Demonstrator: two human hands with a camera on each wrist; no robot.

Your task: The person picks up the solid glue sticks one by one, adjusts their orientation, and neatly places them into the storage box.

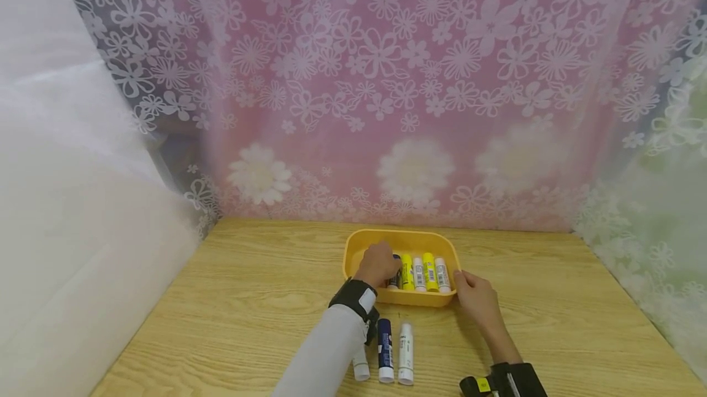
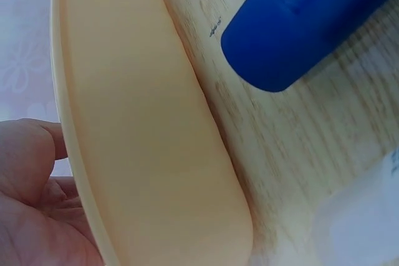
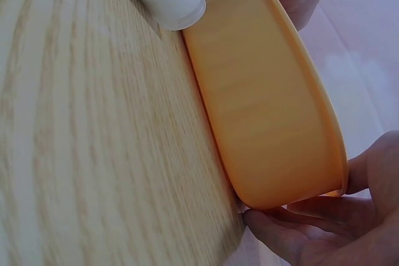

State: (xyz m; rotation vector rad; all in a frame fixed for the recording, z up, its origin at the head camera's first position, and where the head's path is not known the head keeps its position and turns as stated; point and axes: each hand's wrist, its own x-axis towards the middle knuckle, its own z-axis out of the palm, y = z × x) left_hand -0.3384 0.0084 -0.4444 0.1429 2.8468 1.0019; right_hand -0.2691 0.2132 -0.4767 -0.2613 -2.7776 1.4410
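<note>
A yellow-orange plastic tray (image 1: 381,297) stands on the wooden table, with several glue sticks lined up inside, among them a yellow one (image 1: 430,272) and a white one (image 1: 442,275). My left hand (image 1: 378,264) reaches over the near rim into the tray's left part. Its fingers hold a dark glue stick (image 1: 394,280) at the left of the row, largely covered by the hand. At the tray's right near corner, my right hand (image 1: 479,299) grips the wall, thumb at the rim and fingers (image 3: 274,232) under the corner.
In front of the tray lie a navy glue stick (image 1: 385,348), a white glue stick (image 1: 405,354) and another white one (image 1: 361,367) partly behind the left forearm. A flowered curtain (image 1: 342,78) hangs along the table's back edge. White sheeting (image 1: 83,200) borders the left side.
</note>
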